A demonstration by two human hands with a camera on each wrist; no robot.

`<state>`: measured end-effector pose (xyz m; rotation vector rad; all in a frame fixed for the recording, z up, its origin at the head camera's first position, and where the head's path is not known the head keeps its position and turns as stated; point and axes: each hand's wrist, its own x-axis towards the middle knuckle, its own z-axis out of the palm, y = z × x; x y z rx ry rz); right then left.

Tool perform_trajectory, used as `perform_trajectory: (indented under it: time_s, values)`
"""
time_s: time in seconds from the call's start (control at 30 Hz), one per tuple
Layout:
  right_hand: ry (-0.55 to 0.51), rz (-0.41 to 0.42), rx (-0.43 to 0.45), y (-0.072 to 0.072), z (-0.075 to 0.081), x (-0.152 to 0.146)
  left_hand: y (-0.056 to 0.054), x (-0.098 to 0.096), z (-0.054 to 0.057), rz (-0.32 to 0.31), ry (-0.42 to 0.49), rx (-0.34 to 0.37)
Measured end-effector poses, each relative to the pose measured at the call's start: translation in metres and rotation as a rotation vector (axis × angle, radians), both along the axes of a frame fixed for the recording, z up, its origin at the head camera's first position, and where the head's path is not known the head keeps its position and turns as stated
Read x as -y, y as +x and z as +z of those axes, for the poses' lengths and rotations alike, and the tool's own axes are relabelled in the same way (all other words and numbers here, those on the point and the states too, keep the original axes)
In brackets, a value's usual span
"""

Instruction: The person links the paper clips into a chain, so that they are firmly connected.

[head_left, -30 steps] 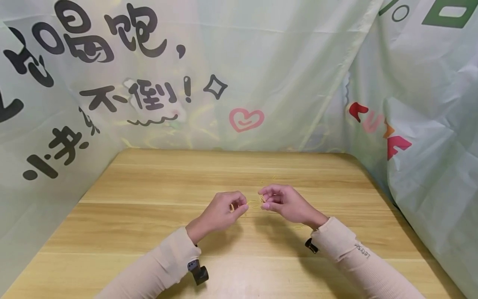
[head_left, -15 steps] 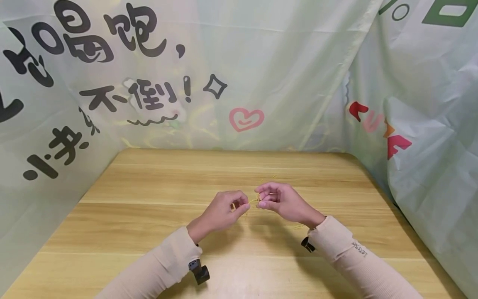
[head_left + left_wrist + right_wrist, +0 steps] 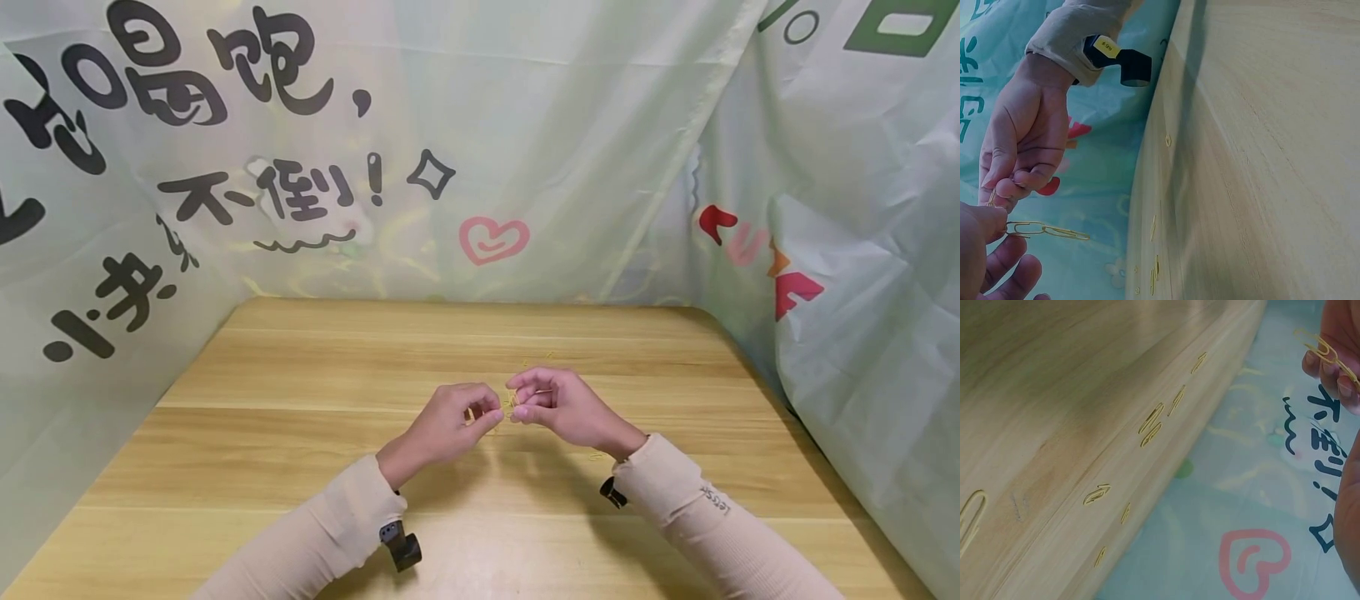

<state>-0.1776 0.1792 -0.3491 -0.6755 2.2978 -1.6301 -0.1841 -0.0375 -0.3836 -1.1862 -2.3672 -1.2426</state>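
Yellow wire paper clips are between my two hands, which are raised close together over the middle of the table. My left hand [image 3: 450, 421] pinches linked paper clips [image 3: 1047, 230] between thumb and finger; they stick out past the fingertips in the left wrist view. Opposite it, my right hand [image 3: 573, 408] faces in, its thumb and fingers pinching another paper clip [image 3: 991, 198], partly hidden by the fingers. Clips [image 3: 1325, 350] also show against fingertips at the upper right of the right wrist view. Little space separates the fingertips of both hands.
Several loose paper clips [image 3: 1150, 419] lie scattered on the wooden table [image 3: 300, 467]. One clip [image 3: 597, 456] is below the right forearm, another [image 3: 550, 356] beyond the right hand. Printed cloth [image 3: 600, 167] hangs around the table's back and sides.
My right hand has moved left toward the left hand, narrowing the gap between the fingertips and the clips. The left hand has shifted only very slightly right.
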Motion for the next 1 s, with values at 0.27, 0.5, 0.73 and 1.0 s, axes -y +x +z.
perform_trajectory:
  time_s: [0.27,0.5,0.73,1.0]
  values:
    - [0.022,0.031,-0.009,0.0004,0.0005,0.0009,0.0001,0.0016,0.0005,0.018,-0.008,0.022]
    - [0.044,0.057,-0.024,0.0007,0.0001,-0.0003,-0.0008,0.0018,-0.001,0.022,0.007,0.018]
    - [0.059,0.085,-0.044,0.0014,0.0006,-0.0027,-0.0002,0.0031,-0.001,0.028,0.014,0.001]
    - [0.065,0.041,-0.066,0.0015,0.0039,-0.0056,0.0017,0.0043,-0.0012,0.007,0.007,0.003]
